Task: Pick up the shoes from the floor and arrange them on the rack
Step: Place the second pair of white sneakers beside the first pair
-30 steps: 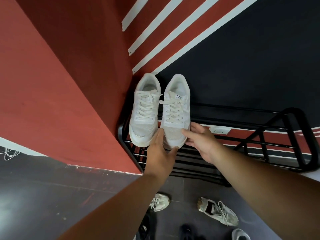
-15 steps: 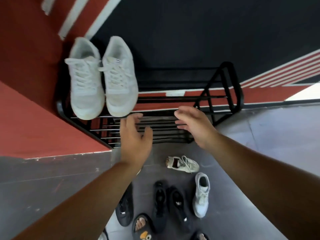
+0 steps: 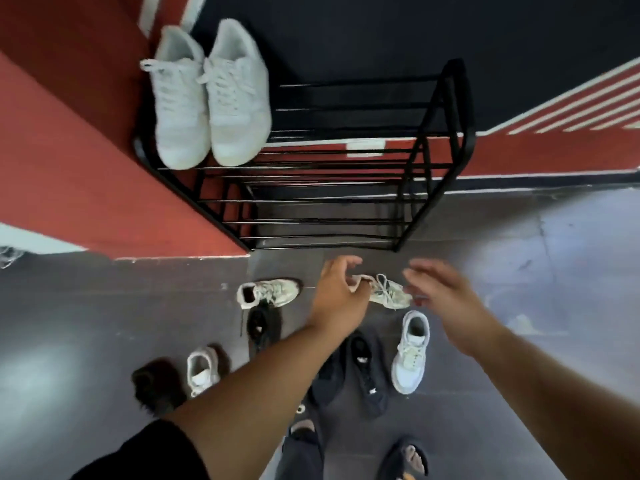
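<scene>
Shoes (image 3: 410,353) mostly lie scattered on the floor (image 3: 519,271) while one white pair (image 3: 211,95) sits on the rack (image 3: 453,109); I see my left hand (image 3: 337,292) and right hand (image 3: 446,299), both released, above a pale sneaker (image 3: 386,292).

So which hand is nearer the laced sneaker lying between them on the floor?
Left. The left hand overlaps the laced sneaker at its heel end; the right hand hovers just off its toe end.
</scene>
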`<control>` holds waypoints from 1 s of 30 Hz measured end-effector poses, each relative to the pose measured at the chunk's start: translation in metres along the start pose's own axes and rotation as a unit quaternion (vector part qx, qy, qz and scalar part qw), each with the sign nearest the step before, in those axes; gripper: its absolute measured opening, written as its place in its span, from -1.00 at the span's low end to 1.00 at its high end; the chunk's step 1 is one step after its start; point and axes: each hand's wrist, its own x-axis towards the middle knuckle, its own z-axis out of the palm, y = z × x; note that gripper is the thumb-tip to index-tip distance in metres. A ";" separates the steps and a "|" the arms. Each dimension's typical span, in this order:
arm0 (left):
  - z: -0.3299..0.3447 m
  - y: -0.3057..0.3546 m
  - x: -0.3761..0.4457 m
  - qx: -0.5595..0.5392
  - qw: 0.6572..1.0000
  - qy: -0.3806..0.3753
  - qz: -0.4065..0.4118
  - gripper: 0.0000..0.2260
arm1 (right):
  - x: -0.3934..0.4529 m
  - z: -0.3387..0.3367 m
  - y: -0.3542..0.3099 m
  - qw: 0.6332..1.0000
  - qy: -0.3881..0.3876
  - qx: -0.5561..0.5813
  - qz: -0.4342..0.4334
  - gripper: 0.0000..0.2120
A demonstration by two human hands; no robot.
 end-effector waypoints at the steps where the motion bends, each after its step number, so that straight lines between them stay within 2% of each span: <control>1: -0.004 -0.007 -0.009 -0.005 1.000 0.008 -0.009 -0.69 | -0.004 0.007 0.004 1.000 -0.021 -0.010 -0.001 -0.77; 7: -0.054 -0.066 -0.057 -0.033 0.994 0.049 -0.096 -0.66 | -0.027 0.077 0.019 0.991 -0.117 -0.061 0.014 -0.78; 11: -0.108 -0.139 -0.075 -0.017 0.984 0.076 -0.163 -0.67 | -0.043 0.148 0.037 0.981 -0.161 -0.105 0.029 -0.77; 14: -0.147 -0.206 -0.083 -0.053 0.969 0.109 -0.215 -0.72 | -0.051 0.203 0.061 0.972 -0.183 -0.141 0.046 -0.80; 18: -0.206 -0.314 -0.090 -0.119 0.932 0.129 -0.318 -0.76 | -0.052 0.296 0.111 0.961 -0.191 -0.186 0.073 -0.81; 22: -0.247 -0.405 -0.093 -0.110 0.913 0.110 -0.377 -0.72 | -0.043 0.374 0.165 0.945 -0.201 -0.239 0.096 -0.77; 25: -0.261 -0.473 -0.094 -0.118 0.897 0.092 -0.415 -0.72 | -0.029 0.423 0.219 0.924 -0.218 -0.293 0.116 -0.65; 30: -0.250 -0.563 -0.082 -0.211 0.854 0.063 -0.472 -0.61 | -0.005 0.469 0.308 0.877 -0.243 -0.386 0.150 -0.50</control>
